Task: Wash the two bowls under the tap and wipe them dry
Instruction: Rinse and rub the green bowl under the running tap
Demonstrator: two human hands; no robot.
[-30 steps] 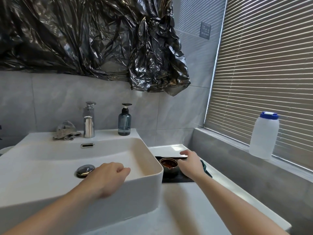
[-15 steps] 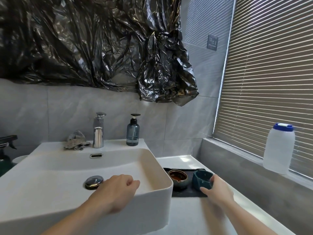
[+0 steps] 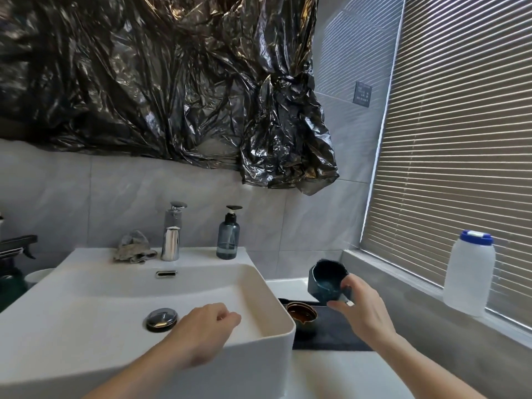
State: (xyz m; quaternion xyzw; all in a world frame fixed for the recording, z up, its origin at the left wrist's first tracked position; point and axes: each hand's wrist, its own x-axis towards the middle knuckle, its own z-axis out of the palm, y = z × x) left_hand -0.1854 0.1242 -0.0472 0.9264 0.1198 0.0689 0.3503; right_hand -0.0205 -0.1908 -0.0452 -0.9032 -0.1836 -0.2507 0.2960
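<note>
A sheet of crinkled black plastic (image 3: 161,82) covers the upper left of the frame, and slatted blinds (image 3: 460,139) fill the right side. Below the plastic, the white sink (image 3: 86,298) takes up the lower left, its basin dry-looking as far as can be seen, with the chrome tap (image 3: 172,237) standing at its back edge and no water running. A white jug with a blue lid (image 3: 469,272) stands on the sill at the right. On the counter just right of the sink lies a dark mat (image 3: 336,332). The left hand (image 3: 201,329) hovers over the sink's near rim with fingers loosely curled, holding nothing. The right hand (image 3: 359,306) holds the blue bowl (image 3: 325,280) lifted above the mat, thumb and fingers pinching its wall, the bowl tipped so its inside faces the camera. The brown bowl (image 3: 301,315) sits on the mat's left end, close against the sink's side. A crumpled grey cloth (image 3: 134,249) rests beside the tap, and a blue soap bottle (image 3: 228,234) stands on the tap's other side. By my reading, the task is barely begun: one bowl is picked up, neither is washed, and all rinsing and drying remain.
</note>
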